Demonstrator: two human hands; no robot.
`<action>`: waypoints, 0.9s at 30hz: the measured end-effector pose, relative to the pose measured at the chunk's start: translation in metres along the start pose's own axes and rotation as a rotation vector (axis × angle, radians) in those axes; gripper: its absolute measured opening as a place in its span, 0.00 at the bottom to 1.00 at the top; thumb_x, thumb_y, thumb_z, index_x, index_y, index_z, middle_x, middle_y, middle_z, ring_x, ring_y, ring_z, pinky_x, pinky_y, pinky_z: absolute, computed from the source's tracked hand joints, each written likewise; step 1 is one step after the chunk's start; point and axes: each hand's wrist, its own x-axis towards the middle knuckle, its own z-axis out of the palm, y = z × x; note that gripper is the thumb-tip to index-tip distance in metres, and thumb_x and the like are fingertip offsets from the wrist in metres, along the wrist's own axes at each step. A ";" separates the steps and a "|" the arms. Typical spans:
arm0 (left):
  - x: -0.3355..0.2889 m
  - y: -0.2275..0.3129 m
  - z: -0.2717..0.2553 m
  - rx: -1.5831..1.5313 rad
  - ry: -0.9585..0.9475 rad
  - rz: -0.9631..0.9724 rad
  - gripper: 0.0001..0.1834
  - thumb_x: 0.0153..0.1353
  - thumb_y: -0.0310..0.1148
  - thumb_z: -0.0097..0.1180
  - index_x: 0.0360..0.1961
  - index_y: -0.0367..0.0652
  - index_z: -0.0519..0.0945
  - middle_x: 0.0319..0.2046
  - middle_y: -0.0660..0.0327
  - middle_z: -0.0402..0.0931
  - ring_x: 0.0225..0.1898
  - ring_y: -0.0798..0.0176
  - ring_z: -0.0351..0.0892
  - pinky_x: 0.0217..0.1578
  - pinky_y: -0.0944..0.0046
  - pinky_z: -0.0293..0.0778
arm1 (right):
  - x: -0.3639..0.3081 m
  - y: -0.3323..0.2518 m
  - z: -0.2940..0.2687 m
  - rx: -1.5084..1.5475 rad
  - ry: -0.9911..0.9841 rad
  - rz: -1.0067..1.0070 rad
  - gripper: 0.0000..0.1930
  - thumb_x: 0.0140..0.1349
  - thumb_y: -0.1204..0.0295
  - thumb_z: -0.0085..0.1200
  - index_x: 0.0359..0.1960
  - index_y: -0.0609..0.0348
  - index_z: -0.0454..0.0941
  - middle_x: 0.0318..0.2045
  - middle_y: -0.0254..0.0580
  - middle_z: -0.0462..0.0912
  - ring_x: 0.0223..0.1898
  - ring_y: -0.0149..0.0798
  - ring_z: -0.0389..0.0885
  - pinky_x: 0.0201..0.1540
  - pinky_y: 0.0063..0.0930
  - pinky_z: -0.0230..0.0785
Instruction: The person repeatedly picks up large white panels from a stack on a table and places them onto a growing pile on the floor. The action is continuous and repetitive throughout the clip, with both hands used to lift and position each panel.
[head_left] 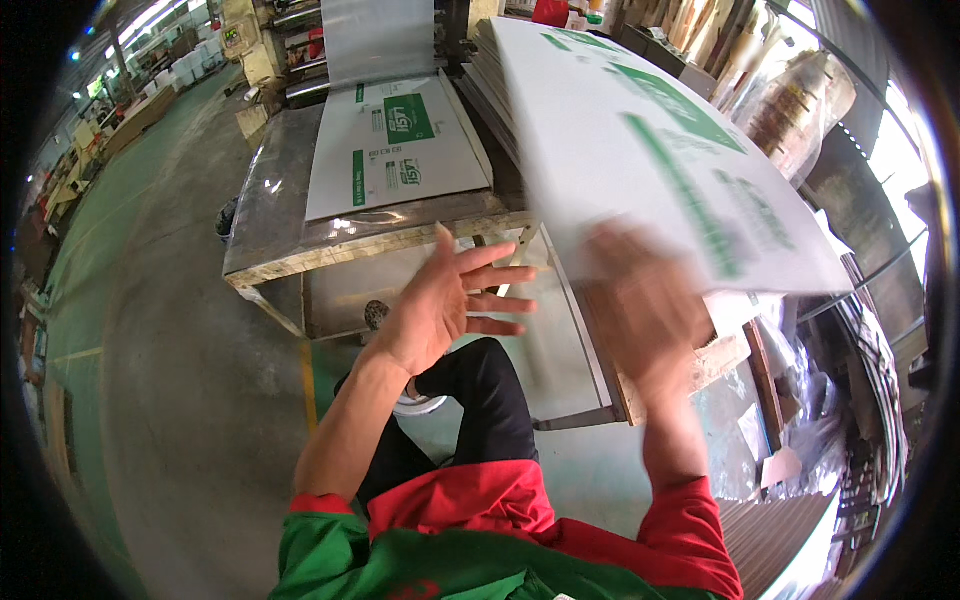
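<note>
My left hand (pixel 430 307) hangs in the air in front of the metal worktable (pixel 270 200), fingers spread, holding nothing. My right hand (pixel 640 295) is smeared by motion at the near left corner of a large white printed sheet (pixel 600 150). Whether its fingers grip the sheet cannot be made out. Green blocks and print mark this sheet, which is tilted and blurred along its near edge. On the worktable lies a second white sheet (pixel 340 150) with similar green printing, flat, its far end at the machine.
A machine with rollers (pixel 305 60) stands behind the worktable, a pale sheet (pixel 378 40) hanging at it. Stacked boards (pixel 490 100) lie under the tilted sheet. At right are clear plastic wrapping (pixel 810 400) and a wrapped bundle (pixel 795 110). A concrete floor (pixel 190 380) runs along the left.
</note>
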 end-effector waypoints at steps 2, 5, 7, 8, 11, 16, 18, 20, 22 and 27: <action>-0.003 0.023 0.012 -0.068 0.237 -0.026 0.28 0.72 0.49 0.49 0.54 0.29 0.76 0.43 0.50 0.82 0.37 0.58 0.85 0.33 0.61 0.82 | -0.016 -0.029 -0.015 0.403 -0.260 -0.254 0.15 0.49 0.70 0.63 0.40 0.60 0.84 0.47 0.44 0.84 0.54 0.45 0.82 0.61 0.42 0.72; -0.039 0.042 -0.001 0.347 0.415 -0.030 0.20 0.60 0.37 0.62 0.46 0.30 0.80 0.33 0.56 0.82 0.29 0.66 0.82 0.23 0.69 0.75 | -0.097 -0.020 -0.055 0.166 -0.006 0.390 0.17 0.63 0.64 0.51 0.47 0.64 0.79 0.50 0.51 0.82 0.56 0.52 0.78 0.62 0.49 0.67; -0.073 0.039 -0.019 0.379 0.529 -0.014 0.18 0.57 0.35 0.62 0.44 0.31 0.81 0.30 0.57 0.83 0.26 0.68 0.82 0.19 0.72 0.73 | -0.168 0.008 -0.080 -0.634 -0.036 0.720 0.21 0.71 0.61 0.43 0.52 0.67 0.76 0.51 0.56 0.81 0.57 0.56 0.76 0.64 0.53 0.63; -0.091 0.040 -0.029 0.421 0.628 -0.070 0.17 0.57 0.34 0.62 0.43 0.32 0.82 0.31 0.57 0.83 0.27 0.68 0.82 0.20 0.72 0.73 | -0.202 0.017 -0.087 -0.782 -0.122 0.906 0.23 0.76 0.59 0.39 0.54 0.68 0.74 0.52 0.58 0.80 0.58 0.58 0.75 0.64 0.56 0.61; -0.158 0.044 -0.043 0.429 0.607 -0.033 0.15 0.58 0.33 0.62 0.41 0.32 0.83 0.31 0.58 0.83 0.30 0.67 0.83 0.29 0.67 0.76 | -0.269 0.030 -0.085 0.083 0.290 1.643 0.31 0.74 0.50 0.41 0.64 0.67 0.69 0.61 0.52 0.72 0.55 0.46 0.77 0.59 0.40 0.72; -0.228 0.058 -0.051 0.544 0.682 -0.104 0.19 0.66 0.41 0.56 0.43 0.32 0.80 0.30 0.56 0.83 0.26 0.66 0.84 0.19 0.71 0.72 | -0.251 0.027 -0.042 0.480 0.211 1.695 0.24 0.72 0.57 0.47 0.55 0.66 0.78 0.47 0.46 0.80 0.45 0.41 0.79 0.47 0.35 0.75; -0.249 0.070 -0.063 0.586 0.795 -0.247 0.23 0.68 0.47 0.54 0.44 0.32 0.79 0.29 0.55 0.83 0.21 0.65 0.83 0.11 0.73 0.67 | -0.230 0.020 -0.017 0.795 0.195 1.729 0.21 0.70 0.58 0.52 0.51 0.66 0.81 0.42 0.43 0.82 0.42 0.38 0.79 0.43 0.32 0.75; -0.266 0.073 -0.078 0.631 0.860 -0.323 0.26 0.69 0.51 0.53 0.45 0.33 0.77 0.27 0.55 0.82 0.16 0.63 0.81 0.05 0.74 0.59 | -0.221 0.008 0.013 0.789 -0.115 1.671 0.20 0.69 0.61 0.54 0.51 0.67 0.79 0.41 0.40 0.81 0.41 0.34 0.79 0.43 0.27 0.73; -0.282 0.071 -0.094 0.611 0.869 -0.363 0.27 0.68 0.53 0.54 0.45 0.33 0.77 0.27 0.55 0.82 0.17 0.64 0.83 0.07 0.73 0.62 | -0.227 -0.010 0.046 1.006 0.002 1.646 0.21 0.69 0.65 0.53 0.55 0.70 0.77 0.45 0.41 0.81 0.43 0.34 0.79 0.46 0.27 0.73; -0.304 0.033 -0.133 0.654 1.073 -0.367 0.25 0.67 0.50 0.56 0.46 0.34 0.76 0.28 0.56 0.81 0.17 0.64 0.80 0.09 0.71 0.67 | -0.278 -0.048 0.091 0.977 -0.515 1.597 0.23 0.67 0.74 0.52 0.65 0.62 0.73 0.31 0.36 0.78 0.26 0.27 0.72 0.28 0.24 0.66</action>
